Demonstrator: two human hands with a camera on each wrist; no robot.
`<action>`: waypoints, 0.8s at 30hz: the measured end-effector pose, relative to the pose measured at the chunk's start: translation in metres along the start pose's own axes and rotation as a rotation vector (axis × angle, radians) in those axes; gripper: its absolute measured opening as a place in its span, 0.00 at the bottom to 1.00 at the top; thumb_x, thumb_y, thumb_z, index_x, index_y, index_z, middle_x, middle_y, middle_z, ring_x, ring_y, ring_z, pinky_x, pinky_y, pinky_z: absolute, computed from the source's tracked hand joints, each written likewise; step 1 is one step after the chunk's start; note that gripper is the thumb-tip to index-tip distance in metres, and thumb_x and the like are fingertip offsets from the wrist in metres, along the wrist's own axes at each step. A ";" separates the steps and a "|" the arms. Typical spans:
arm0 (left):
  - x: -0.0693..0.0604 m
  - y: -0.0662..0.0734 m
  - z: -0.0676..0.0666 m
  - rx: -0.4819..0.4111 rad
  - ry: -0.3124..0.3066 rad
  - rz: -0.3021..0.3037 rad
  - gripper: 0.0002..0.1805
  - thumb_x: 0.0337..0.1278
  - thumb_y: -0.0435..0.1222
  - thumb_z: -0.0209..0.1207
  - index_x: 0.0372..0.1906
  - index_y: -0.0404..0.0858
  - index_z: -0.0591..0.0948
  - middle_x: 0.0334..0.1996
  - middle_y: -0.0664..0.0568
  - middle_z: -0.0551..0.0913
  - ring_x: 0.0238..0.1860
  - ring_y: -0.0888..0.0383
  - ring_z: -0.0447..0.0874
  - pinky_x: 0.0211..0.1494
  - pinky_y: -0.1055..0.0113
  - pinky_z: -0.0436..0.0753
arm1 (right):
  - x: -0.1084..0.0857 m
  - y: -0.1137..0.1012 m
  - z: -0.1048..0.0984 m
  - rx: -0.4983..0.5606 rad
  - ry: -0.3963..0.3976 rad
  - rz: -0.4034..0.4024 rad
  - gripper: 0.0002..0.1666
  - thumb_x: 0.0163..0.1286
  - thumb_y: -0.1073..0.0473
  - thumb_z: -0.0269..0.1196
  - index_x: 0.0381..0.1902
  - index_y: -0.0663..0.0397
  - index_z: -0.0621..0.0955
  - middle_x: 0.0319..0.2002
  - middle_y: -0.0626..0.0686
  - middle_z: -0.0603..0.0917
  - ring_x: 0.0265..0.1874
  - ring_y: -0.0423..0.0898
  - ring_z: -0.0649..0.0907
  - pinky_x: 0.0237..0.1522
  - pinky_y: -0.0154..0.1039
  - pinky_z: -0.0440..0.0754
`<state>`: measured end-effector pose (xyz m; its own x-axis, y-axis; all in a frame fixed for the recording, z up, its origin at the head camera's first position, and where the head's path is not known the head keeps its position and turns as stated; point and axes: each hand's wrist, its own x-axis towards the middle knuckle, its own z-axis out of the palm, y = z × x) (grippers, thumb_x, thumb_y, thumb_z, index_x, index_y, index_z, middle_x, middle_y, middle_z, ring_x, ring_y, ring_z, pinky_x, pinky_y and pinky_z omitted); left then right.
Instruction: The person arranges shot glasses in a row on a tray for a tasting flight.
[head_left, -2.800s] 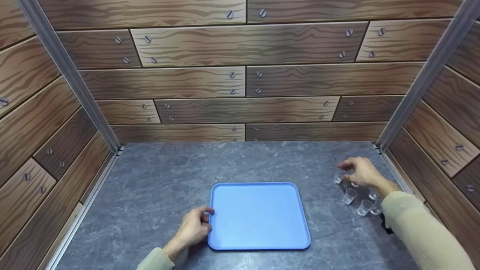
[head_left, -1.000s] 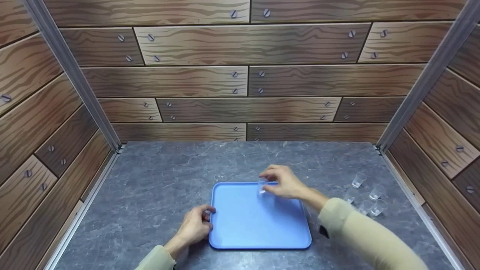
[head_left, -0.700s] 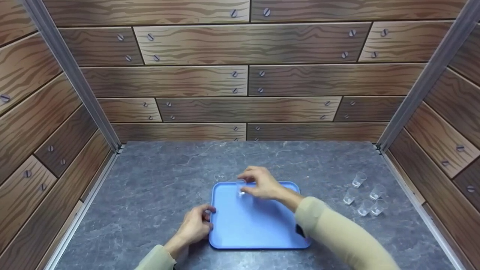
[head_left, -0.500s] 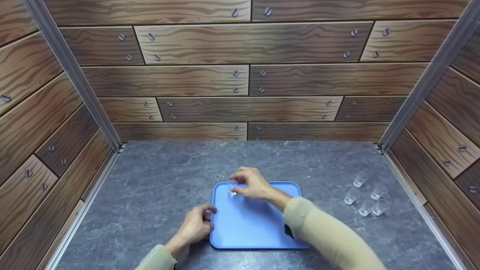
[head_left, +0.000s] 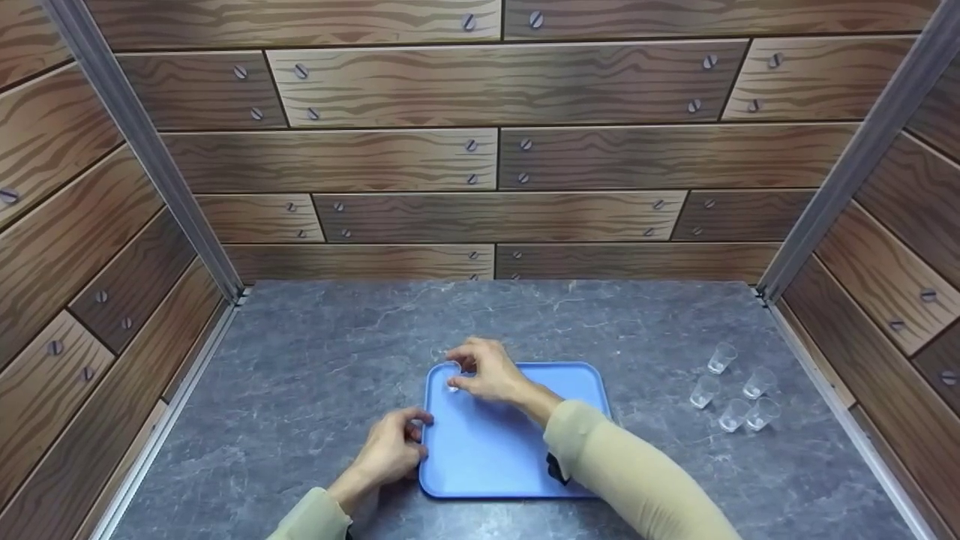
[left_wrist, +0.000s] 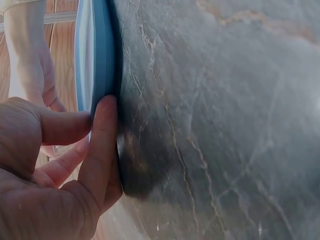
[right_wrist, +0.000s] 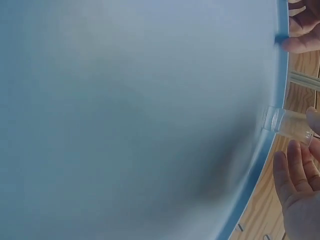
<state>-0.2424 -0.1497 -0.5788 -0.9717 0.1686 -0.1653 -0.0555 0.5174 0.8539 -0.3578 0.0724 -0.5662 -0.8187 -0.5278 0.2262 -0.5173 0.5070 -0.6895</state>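
A blue rectangular tray (head_left: 487,457) lies flat on the grey marbled tabletop. At its left rim, my left hand (head_left: 388,450) pinches the edge; the left wrist view shows the thumb and index finger (left_wrist: 104,130) about the rim. My right hand (head_left: 491,373) holds a small clear shot glass (head_left: 452,381) between thumb and fingers over the tray's far left corner. In the right wrist view the glass (right_wrist: 287,122) has its base against the tray near the rim; whether it bears its weight there I cannot tell.
Several more clear shot glasses stand grouped on the table's right side, among them a rear glass (head_left: 721,358) and a front glass (head_left: 733,415). Wood-patterned walls (head_left: 480,157) and metal corner posts (head_left: 150,150) enclose the table at the back and sides.
My right hand took a shot glass from the group on the right and carried it left across the tray to the far left corner. My left hand has stayed at the tray's left edge.
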 end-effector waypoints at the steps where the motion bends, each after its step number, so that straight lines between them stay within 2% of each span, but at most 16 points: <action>1: 0.000 0.000 0.000 -0.006 0.000 -0.002 0.26 0.50 0.19 0.62 0.57 0.34 0.87 0.36 0.50 0.79 0.34 0.57 0.80 0.26 0.64 0.90 | 0.000 0.000 0.000 0.002 0.000 -0.001 0.25 0.69 0.62 0.79 0.62 0.65 0.89 0.50 0.61 0.90 0.47 0.56 0.92 0.55 0.45 0.94; 7: -0.001 0.000 0.000 -0.016 0.002 0.011 0.26 0.49 0.19 0.62 0.57 0.34 0.87 0.37 0.48 0.80 0.33 0.57 0.81 0.26 0.62 0.92 | -0.001 -0.001 0.001 0.016 -0.003 0.000 0.24 0.70 0.62 0.79 0.62 0.64 0.89 0.50 0.61 0.90 0.46 0.55 0.92 0.53 0.46 0.95; 13: -0.001 0.000 0.000 0.001 0.014 0.028 0.26 0.48 0.19 0.63 0.57 0.33 0.87 0.36 0.48 0.81 0.34 0.57 0.80 0.26 0.63 0.91 | -0.005 0.000 -0.005 0.051 -0.021 -0.013 0.27 0.68 0.66 0.78 0.63 0.69 0.87 0.49 0.66 0.92 0.46 0.60 0.93 0.52 0.51 0.96; 19: -0.001 -0.001 0.001 -0.004 0.015 0.052 0.27 0.47 0.19 0.62 0.57 0.32 0.87 0.36 0.48 0.81 0.35 0.57 0.80 0.27 0.64 0.91 | -0.011 0.000 -0.022 0.089 -0.045 0.012 0.27 0.67 0.67 0.78 0.62 0.70 0.87 0.48 0.67 0.92 0.47 0.61 0.93 0.54 0.50 0.96; 24: -0.001 -0.001 0.000 0.010 0.017 0.030 0.27 0.48 0.19 0.62 0.57 0.34 0.87 0.37 0.49 0.81 0.35 0.57 0.80 0.27 0.63 0.92 | -0.021 0.005 -0.040 0.084 -0.030 0.014 0.24 0.68 0.66 0.78 0.60 0.68 0.88 0.49 0.69 0.92 0.47 0.63 0.93 0.55 0.52 0.96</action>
<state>-0.2415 -0.1503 -0.5795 -0.9768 0.1692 -0.1313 -0.0245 0.5207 0.8534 -0.3533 0.1133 -0.5471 -0.8171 -0.5420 0.1964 -0.4822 0.4557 -0.7482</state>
